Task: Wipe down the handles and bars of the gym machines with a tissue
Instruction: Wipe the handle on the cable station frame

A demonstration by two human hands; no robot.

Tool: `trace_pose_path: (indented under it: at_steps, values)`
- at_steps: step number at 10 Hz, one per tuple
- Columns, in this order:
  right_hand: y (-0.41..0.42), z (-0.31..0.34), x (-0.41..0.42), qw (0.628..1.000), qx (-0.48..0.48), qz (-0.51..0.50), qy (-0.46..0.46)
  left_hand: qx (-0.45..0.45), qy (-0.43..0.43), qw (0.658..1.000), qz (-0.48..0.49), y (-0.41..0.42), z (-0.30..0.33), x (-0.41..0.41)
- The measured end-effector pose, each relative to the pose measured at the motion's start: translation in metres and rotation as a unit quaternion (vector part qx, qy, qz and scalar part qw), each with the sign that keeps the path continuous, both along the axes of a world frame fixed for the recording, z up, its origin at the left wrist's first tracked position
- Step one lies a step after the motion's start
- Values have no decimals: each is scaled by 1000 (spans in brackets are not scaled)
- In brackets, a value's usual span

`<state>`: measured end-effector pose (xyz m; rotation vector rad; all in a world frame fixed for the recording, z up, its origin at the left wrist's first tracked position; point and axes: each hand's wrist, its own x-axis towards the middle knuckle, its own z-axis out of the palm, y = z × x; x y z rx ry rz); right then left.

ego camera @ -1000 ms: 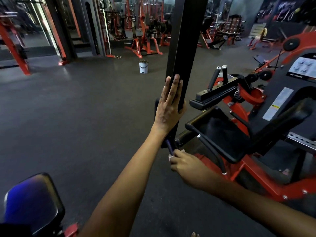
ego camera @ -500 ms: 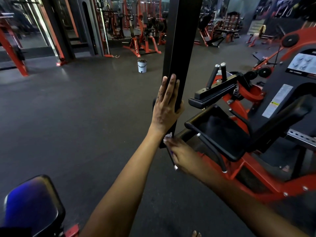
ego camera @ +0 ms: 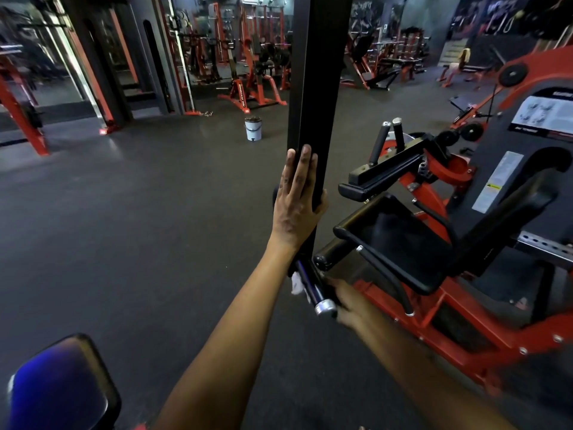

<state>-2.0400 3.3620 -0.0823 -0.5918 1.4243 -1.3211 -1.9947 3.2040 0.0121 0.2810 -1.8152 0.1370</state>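
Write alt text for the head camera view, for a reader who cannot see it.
A person's left hand presses flat against a black upright pad of a red gym machine while the right hand holds a white tissue around a short chrome-tipped handle below it. A white bucket stands on the dark floor beyond.

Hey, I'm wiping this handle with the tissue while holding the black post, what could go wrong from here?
The tissue is only a small wad behind the handle, so it may slip or miss the chrome end cap. The right hand is blurred and partly hidden, so grip is unclear. The left hand lies flat on the black post, offering little bracing.
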Motion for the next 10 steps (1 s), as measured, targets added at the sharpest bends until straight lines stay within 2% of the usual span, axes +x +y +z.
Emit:
trace_pose_path:
  at_steps: [1, 2, 3, 4, 5, 6, 7, 8, 9, 10]
  values:
    - [17, -11, -7, 994, 11, 24, 109, -3, 0, 1000, -1, -1, -2, -1]
    - [11, 0, -18, 980, 48, -42, 190, -1, 3, 1000, 2, 0, -2, -1]
    - [-23, 26, -8, 949, -40, -88, 299, -1, 7, 1000, 4, 1, -1, -1]
    - [-14, 22, 14, 896, -98, -63, 428, -1, 3, 1000, 4, 0, -1, 1]
    - [34, 8, 32, 760, -184, -72, 619, 1, 0, 1000, 2, -2, -2, 4]
    - [41, 9, 26, 729, -204, 2, 654, 4, 1, 1000, -2, 0, -2, 4]
    - [-6, 25, 13, 742, -104, 136, 648, -1, -4, 1000, -5, 0, -2, 4]
    - [-24, 31, 23, 711, -43, 190, 675, 1, -1, 1000, 1, 1, -2, 6]
    - [24, 25, 17, 616, -125, 298, 719, 9, -15, 1000, 3, 3, 3, 8]
    - [22, 20, 6, 573, -154, 284, 753, 1, -9, 1000, -2, 2, -1, 4]
